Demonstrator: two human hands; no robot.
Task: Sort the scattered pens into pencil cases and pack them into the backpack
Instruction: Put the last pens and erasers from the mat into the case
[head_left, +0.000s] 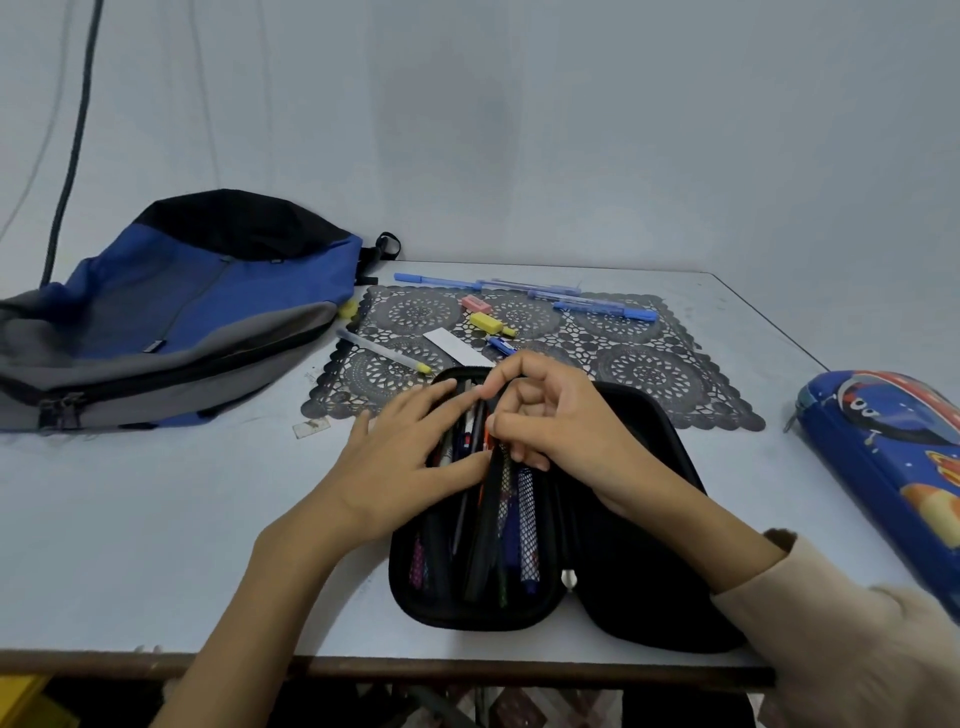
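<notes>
The fingers (441, 400) of the left hand (410, 467) lie fairly straight and spread, pressing flat on the packed pens (457, 441) in the open black pencil case (467, 608). I take it they pin the bundle down so nothing rolls out. Touching them at the tips, the right hand (550, 431) has its fingers (524, 374) curled, and its thumb and forefinger pinch the top of what looks like the case's divider flap (488, 519). It is a dark strip beside some mesh, and it could be a black pen; I can't be sure. Lifting it would open room underneath, which seems the point. Under the right wrist the lid half (649, 571) lies folded flat on the desk (156, 519), leaving both hands free for the pens.

Just beyond the fingertips, on a lace mat (649, 374), the unsorted things wait:
- a short blue pen (501, 345), nearest
- a white card (457, 348)
- a yellow eraser (488, 323) and a pink eraser (474, 303)
- a clear pen (384, 353), off to the left
- a row of blue pens (605, 309), farthest out

Well to the right of the hands a blue rocket-print case (893, 467) lies shut. Well off to the left the backpack (171, 312) lies on its side, apart from everything. By my judgement, nothing is packed yet.
</notes>
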